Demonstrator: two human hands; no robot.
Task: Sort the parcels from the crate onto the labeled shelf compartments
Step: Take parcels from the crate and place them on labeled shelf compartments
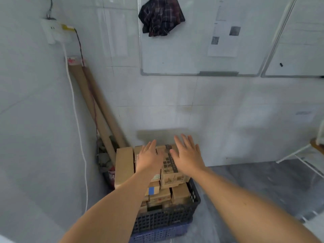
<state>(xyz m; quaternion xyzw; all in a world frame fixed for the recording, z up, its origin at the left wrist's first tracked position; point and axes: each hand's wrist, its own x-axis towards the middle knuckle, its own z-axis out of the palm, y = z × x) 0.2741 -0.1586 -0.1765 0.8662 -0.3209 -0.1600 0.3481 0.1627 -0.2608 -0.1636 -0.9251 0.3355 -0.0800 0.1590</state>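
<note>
Wall (210, 106): tiled, pale; whiteboard (175, 55) mounted above, dark plaid cloth (160, 16) hung at its top edge; no labeled shelf compartments in view.
Cardboard tubes (94, 106): leaning in the corner, left of the crate.
Crate (164, 220): dark perforated plastic, on the floor against the wall, seemingly nested in a blue one (157, 233); heaped above the rim with cardboard parcels.
Large plain parcel (123, 165): upright at the heap's left edge.
Printed parcel (171, 170): topmost, between both hands; likely the first pick.
Left hand (149, 157): fingers spread, palm down, on or just over the top parcels; contact uncertain; holding nothing.
Right hand (188, 155): spread flat above the printed parcel, empty.
Progress: judged barely begun; crate full; every parcel visible left to lift, read and shelve.
</note>
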